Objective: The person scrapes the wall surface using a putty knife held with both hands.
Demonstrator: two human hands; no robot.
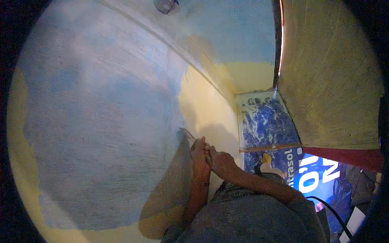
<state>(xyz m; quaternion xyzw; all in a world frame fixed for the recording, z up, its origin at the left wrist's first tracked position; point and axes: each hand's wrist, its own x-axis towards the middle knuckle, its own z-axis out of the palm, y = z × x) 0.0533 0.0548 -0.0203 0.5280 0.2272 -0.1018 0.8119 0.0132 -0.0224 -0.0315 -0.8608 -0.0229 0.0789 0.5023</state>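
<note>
My left hand [201, 161] and my right hand [222, 161] are close together in front of my body, near the lower middle of the view. The fingers are closed around a thin handle. From them a flat-ended tool, apparently a paintbrush [187, 134], points up and left. Its tip is at the edge between the grey-blue painted area [115, 121] and the yellow wall [209, 112]. Which hand bears most of the handle cannot be told. The grey-blue coat shows brush streaks, and a shadow falls across it.
A blue-stained panel [264, 121] stands beyond the wall's corner. A large olive-coloured panel [331, 73] is at the right. Below it lies a blue printed banner [316, 179] with large lettering, near a black cable [331, 209]. A dark fixture [165, 6] is at the top.
</note>
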